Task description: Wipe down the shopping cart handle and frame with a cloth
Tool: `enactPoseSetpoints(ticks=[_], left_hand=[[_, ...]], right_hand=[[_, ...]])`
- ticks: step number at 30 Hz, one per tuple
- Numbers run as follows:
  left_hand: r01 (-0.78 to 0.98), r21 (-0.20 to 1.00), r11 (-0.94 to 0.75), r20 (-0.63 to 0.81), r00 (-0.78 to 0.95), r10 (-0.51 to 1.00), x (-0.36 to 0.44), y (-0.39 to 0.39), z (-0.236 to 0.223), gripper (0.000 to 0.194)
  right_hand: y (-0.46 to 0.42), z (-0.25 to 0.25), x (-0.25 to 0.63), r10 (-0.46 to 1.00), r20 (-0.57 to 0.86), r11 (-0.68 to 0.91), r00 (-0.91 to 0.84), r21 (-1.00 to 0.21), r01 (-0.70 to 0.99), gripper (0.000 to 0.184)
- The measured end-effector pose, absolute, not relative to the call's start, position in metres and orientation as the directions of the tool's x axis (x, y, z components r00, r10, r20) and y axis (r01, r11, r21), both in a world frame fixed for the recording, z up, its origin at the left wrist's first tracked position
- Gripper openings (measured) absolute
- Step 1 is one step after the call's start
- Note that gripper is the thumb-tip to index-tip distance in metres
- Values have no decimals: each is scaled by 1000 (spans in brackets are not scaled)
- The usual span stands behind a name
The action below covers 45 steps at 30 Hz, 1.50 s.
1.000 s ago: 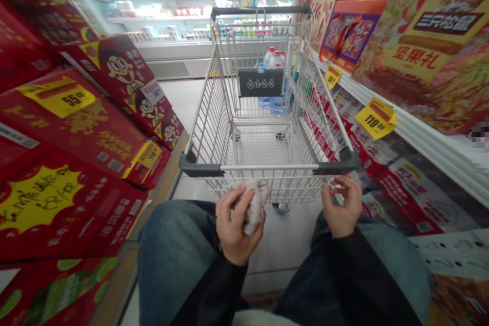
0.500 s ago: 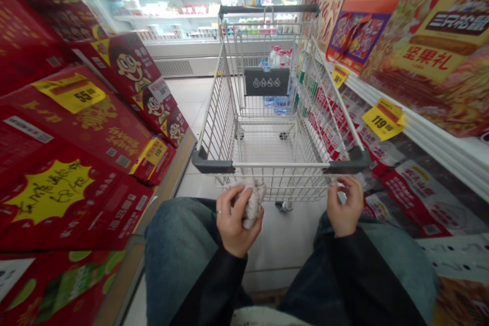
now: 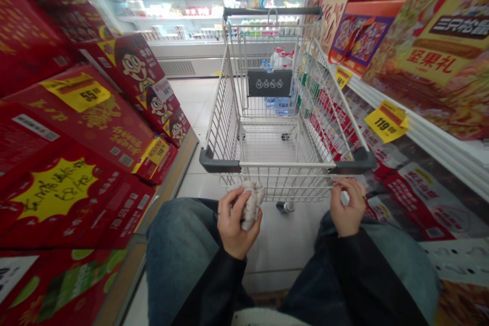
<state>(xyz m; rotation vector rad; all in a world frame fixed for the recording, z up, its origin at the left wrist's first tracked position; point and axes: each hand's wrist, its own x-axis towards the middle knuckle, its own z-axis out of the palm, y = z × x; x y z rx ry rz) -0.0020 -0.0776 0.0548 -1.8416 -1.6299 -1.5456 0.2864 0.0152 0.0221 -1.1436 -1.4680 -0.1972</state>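
A wire shopping cart (image 3: 280,165) stands right in front of me, its low end with grey corner guards towards me. My left hand (image 3: 237,224) is closed around a crumpled greyish-white cloth (image 3: 252,206), which is up against the wires below the left corner guard. Under the right corner guard, my right hand (image 3: 347,206) has its thumb and index finger curled together at the cart's wire edge. The contact point is small, but the fingertips appear to pinch the wire. A grey sign plate (image 3: 269,83) hangs at the cart's far end.
Red gift boxes (image 3: 87,127) with yellow price tags are stacked on the left. A shelf (image 3: 428,122) of boxed snacks runs along the right. Beyond the cart, a lit refrigerated display (image 3: 191,46) crosses the aisle, and bottle packs (image 3: 280,104) stand on the floor.
The view has shifted slightly, so the cart appears a little further right. My left hand still holds the cloth, and my right hand has stayed by the right corner.
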Motion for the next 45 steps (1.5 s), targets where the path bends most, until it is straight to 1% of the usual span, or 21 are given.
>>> enactPoseSetpoints(ticks=[2,4,6,10,12,15,18,20,21,23,25,26,28,30,31,35,37,42,45], left_hand=[[822,457,-340,799,-212,562,-4,-78,57,50],[825,470,-314,816,-269,512,-9,-78,60,53],[838,460,-294,832,-291,473,-14,-77,60,56],[848,438,-298,817,-237,525,-17,-76,50,51],[839,453,-302,805,-240,542,-18,-76,47,50],[825,491,-279,819,-329,470,-22,-75,51,53],[835,487,-255,836,-361,413,-27,-75,54,53],[836,480,-265,831,-336,444,-28,-75,51,53],[833,480,-276,824,-319,469,-27,-76,49,52],[827,478,-295,810,-285,513,-25,-78,45,52],[831,473,-294,809,-277,518,-25,-79,46,52],[835,471,-283,815,-290,501,-27,-79,48,52],[849,470,-243,834,-337,437,-32,-78,53,52],[857,473,-205,844,-374,384,-36,-76,58,52],[856,478,-197,842,-382,381,-37,-75,58,51],[831,505,-231,805,-357,474,-33,-76,52,48],[827,510,-236,799,-354,486,-31,-78,51,47],[851,504,-146,823,-422,382,-42,-77,59,52],[861,484,-156,822,-385,420,-50,-75,57,52]], right_hand=[[15,21,287,524,830,504,190,-483,716,13],[15,20,287,526,828,506,192,-487,712,13],[15,19,287,541,820,500,187,-493,712,14],[14,18,286,582,795,479,171,-505,718,18],[14,17,285,586,793,480,170,-508,715,18],[14,16,286,585,795,486,163,-504,714,18],[13,14,286,557,801,458,221,-518,722,12],[11,13,284,490,820,418,296,-519,746,17],[9,13,282,446,841,408,306,-496,767,20],[4,15,275,370,898,426,237,-391,816,23],[-2,17,264,339,937,496,89,-258,829,28],[-4,18,258,342,939,535,23,-215,817,31],[-9,19,245,372,926,599,-73,-179,781,38],[-13,19,234,414,900,631,-133,-179,754,43],[-14,19,229,432,889,636,-149,-184,749,46],[-14,18,222,463,874,624,-147,-203,755,51],[-13,18,223,467,874,616,-136,-212,759,52],[-9,17,227,490,858,629,-155,-224,744,49],[-8,16,228,503,849,638,-159,-241,731,48]])
